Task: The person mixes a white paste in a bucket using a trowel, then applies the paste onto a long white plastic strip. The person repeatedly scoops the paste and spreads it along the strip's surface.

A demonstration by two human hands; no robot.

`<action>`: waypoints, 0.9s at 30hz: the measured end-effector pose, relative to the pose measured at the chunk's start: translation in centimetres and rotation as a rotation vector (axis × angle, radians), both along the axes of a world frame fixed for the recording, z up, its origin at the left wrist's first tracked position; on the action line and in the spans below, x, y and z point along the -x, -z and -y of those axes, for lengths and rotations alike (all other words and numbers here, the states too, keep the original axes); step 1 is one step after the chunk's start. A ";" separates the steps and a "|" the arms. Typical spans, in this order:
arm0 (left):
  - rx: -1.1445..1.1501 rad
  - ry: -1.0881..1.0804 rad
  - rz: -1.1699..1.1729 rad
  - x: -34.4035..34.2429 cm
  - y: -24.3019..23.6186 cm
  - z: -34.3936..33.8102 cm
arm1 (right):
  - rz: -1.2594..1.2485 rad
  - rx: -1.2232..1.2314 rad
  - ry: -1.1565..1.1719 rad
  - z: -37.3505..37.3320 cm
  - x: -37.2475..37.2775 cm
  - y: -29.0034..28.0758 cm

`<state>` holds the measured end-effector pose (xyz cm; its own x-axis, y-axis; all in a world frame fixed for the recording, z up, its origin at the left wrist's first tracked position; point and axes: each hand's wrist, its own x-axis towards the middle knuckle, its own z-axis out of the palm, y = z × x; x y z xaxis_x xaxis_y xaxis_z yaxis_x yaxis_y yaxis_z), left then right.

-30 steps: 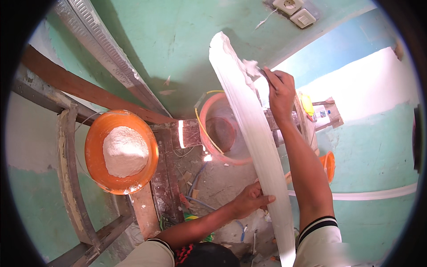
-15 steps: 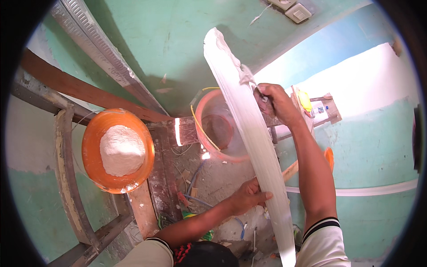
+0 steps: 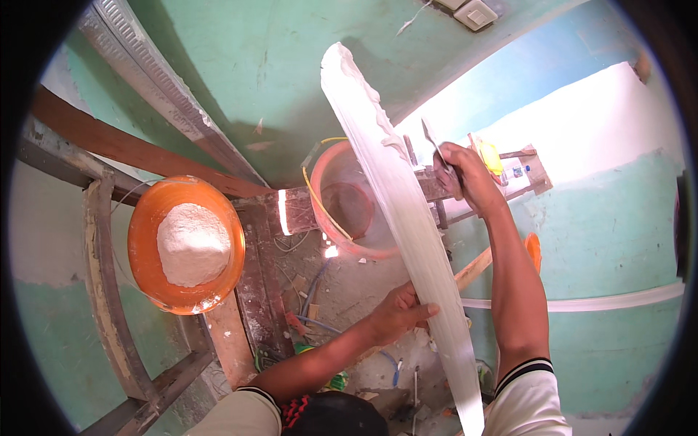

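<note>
My left hand [image 3: 400,312] grips a long white strip [image 3: 392,211] near its lower part, thumb across its face. The strip slants from upper middle to bottom, with thick white paste [image 3: 385,127] along its upper right edge. My right hand [image 3: 469,174] is closed around a putty knife [image 3: 429,131], its narrow blade pointing up, just right of the strip and apart from the paste. An orange bucket [image 3: 138,247] holding a mound of white powder [image 3: 191,243] stands at left. Behind the strip is a pink tub [image 3: 331,152] with a yellow hose [image 3: 309,174] over it.
Wooden framing [image 3: 98,247] and metal channels [image 3: 167,94] line the left side. A plank shelf [image 3: 542,163] at right bears a yellow item [image 3: 488,154] and small bottle. An orange container [image 3: 533,251] sits behind my right forearm. Debris covers the floor [image 3: 342,283]. Wall sockets [image 3: 476,14] are above.
My right hand with the putty knife has come down and then away to the right of the paste edge. The strip's top has shifted left in view; my left hand still grips it.
</note>
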<state>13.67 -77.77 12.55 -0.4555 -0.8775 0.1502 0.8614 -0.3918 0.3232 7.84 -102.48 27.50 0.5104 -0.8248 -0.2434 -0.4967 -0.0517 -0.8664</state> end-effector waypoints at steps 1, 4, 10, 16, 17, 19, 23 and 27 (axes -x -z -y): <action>0.005 0.003 -0.014 -0.1 0.0 0.0 | 0.004 -0.023 -0.036 0.0 -0.9 -0.1; 0.010 0.014 -0.043 -0.1 -0.3 0.1 | -0.012 -0.068 -0.149 -0.4 -2.0 -0.3; 0.027 0.018 -0.059 0.2 0.3 0.0 | -0.260 0.055 -0.212 -1.0 2.5 0.7; 0.043 0.030 -0.035 0.1 1.1 0.2 | -0.235 0.161 -0.145 -2.1 4.1 -0.2; 0.050 0.039 -0.039 0.3 1.1 0.3 | -0.205 0.266 -0.214 -2.0 4.0 -0.1; 0.025 0.031 -0.042 0.1 1.2 -0.5 | -0.236 0.015 -0.154 -3.5 2.0 -0.5; -0.014 0.049 -0.061 0.5 1.4 -0.5 | -0.443 0.075 -0.161 -3.1 5.1 -0.9; 0.011 0.054 -0.065 0.4 1.6 -0.2 | -0.091 0.145 0.087 -4.4 4.8 0.1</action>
